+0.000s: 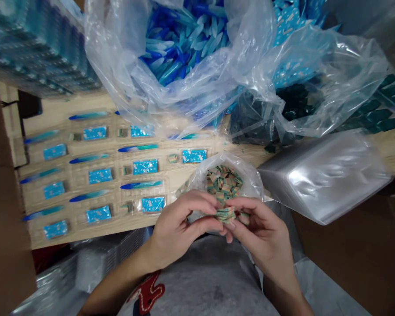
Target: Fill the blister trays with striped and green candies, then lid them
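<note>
Between my left hand [187, 224] and my right hand [258, 226] is a small stack of thin green-and-tan striped pieces [225, 214]. The fingers of both hands pinch it from either side, just in front of my body. A few more such pieces show under the right fingers. Right behind my hands, a clear plastic bag [253, 175] stands open, with many loose striped pieces [224, 180] inside. What exactly the pieces are I cannot make out.
Clear trays on the wooden table [174, 184] at left hold blue pens [140, 185] and blue patterned packets [153, 204]; some also hold striped pieces. A large bag of blue parts [191, 39] stands behind. Clear plastic sheets [329, 175] lie right, below dark green pieces [378, 112]. Stacked trays [36, 48] rise far left.
</note>
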A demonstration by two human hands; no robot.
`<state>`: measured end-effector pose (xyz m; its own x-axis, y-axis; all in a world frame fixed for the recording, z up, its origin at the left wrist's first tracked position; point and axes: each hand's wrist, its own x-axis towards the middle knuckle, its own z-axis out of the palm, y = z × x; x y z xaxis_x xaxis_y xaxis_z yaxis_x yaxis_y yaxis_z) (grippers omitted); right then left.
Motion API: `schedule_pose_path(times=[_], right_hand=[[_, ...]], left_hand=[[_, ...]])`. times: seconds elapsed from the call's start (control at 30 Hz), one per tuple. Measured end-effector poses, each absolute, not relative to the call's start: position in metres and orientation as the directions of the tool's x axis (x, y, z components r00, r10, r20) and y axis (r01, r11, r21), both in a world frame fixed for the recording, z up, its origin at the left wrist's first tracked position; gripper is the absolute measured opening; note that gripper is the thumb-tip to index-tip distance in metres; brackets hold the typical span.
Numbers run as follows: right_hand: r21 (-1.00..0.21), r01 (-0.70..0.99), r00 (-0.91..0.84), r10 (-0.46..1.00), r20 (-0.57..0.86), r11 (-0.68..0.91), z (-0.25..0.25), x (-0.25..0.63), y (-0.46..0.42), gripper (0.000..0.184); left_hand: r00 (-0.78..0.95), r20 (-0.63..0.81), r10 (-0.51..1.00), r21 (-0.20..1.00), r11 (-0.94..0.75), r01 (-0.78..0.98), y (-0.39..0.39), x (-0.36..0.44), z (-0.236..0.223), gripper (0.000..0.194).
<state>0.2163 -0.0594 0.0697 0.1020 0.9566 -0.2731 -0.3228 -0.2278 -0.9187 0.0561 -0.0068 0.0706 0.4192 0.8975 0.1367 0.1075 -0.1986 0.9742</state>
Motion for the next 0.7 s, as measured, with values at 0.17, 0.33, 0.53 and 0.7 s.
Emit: schedule_pose_path(times=[0.17,0.33,0.53,0.7], right_hand=[[-0.827,-0.486,-0.038,0.952,-0.302,-0.282,0.070,0.220,-0.056,0.015],[-0.743,-0.582,-0.141,0.941,-0.307,-0.330,0.069,0.219,-0.056,0.024],[-0.798,-0.512,-0.142,0.948,-0.286,-0.317,0.070,0.220,-0.058,0.033],[-0.869,-0.365,-0.083,0.942,-0.326,-0.333,0.074,0.221,-0.056,0.024]], left_hand=[[0.519,0.163,0.839,0.969,-0.235,0.076,-0.002,0.051,0.074,0.013],[0.569,0.206,0.796,0.947,-0.310,0.090,0.002,0.046,0.075,0.008],[0.587,0.269,0.764,0.931,-0.362,0.045,0.005,0.045,0.071,0.008],[0.599,0.252,0.760,0.920,-0.379,0.094,0.005,0.042,0.071,0.009]])
